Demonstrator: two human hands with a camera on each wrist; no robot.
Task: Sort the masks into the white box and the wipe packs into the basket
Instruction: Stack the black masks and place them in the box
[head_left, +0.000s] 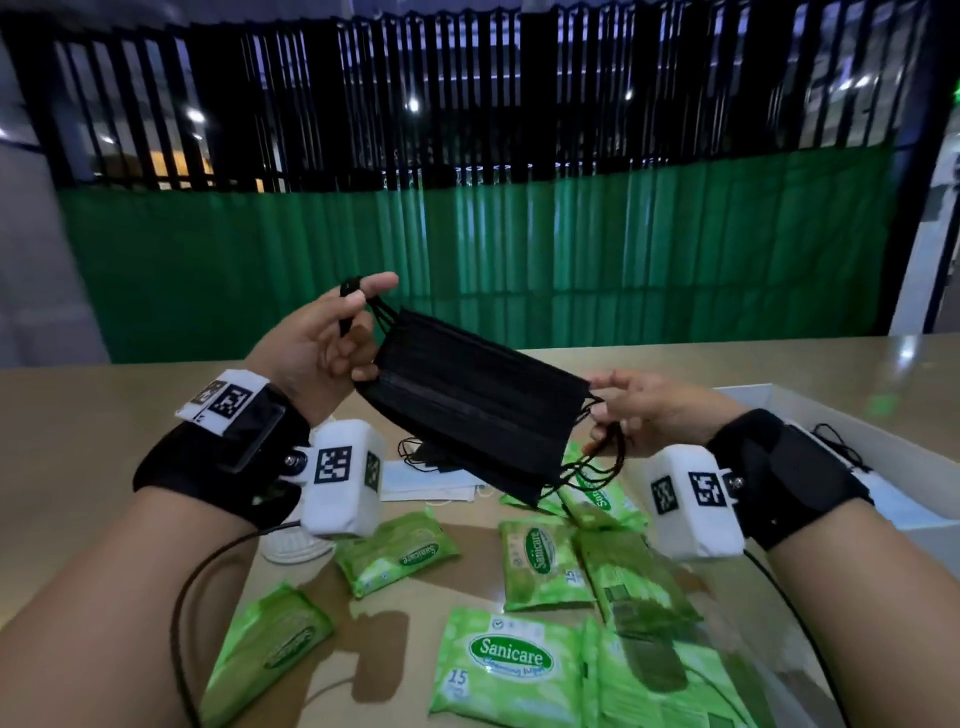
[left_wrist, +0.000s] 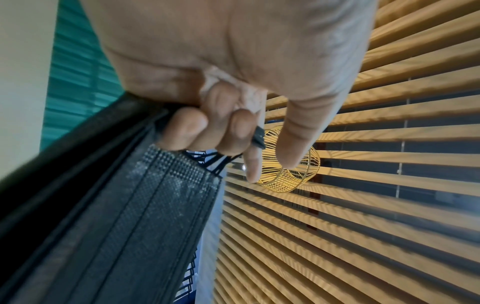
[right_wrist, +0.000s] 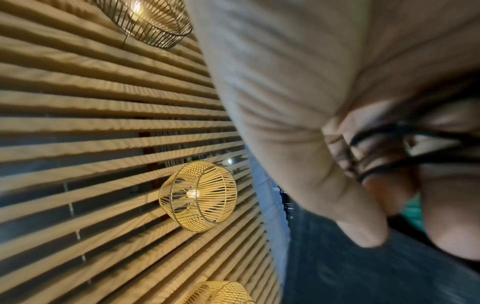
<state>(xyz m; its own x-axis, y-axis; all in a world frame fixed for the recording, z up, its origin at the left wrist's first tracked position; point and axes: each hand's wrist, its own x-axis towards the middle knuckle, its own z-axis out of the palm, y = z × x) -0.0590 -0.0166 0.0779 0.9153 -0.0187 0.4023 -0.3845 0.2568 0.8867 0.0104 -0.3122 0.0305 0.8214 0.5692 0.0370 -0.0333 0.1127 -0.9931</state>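
Note:
A stack of black masks (head_left: 470, 410) hangs stretched in the air between both hands, above the table. My left hand (head_left: 332, 343) pinches its left ear loops and edge, shown close in the left wrist view as the black masks (left_wrist: 135, 205) held under curled fingers (left_wrist: 187, 131). My right hand (head_left: 631, 410) grips the right ear loops (right_wrist: 384, 152), which wrap round its fingers. Several green wipe packs (head_left: 511, 660) lie on the table below. The white box (head_left: 852, 447) stands at the right with a mask inside. More masks (head_left: 431, 480), black and light blue, lie under the held stack.
The tan table (head_left: 104, 415) runs to a green corrugated wall behind. A white ridged object (head_left: 291, 551) lies under my left wrist. Cables trail from both wrist cameras. No basket shows in the head view.

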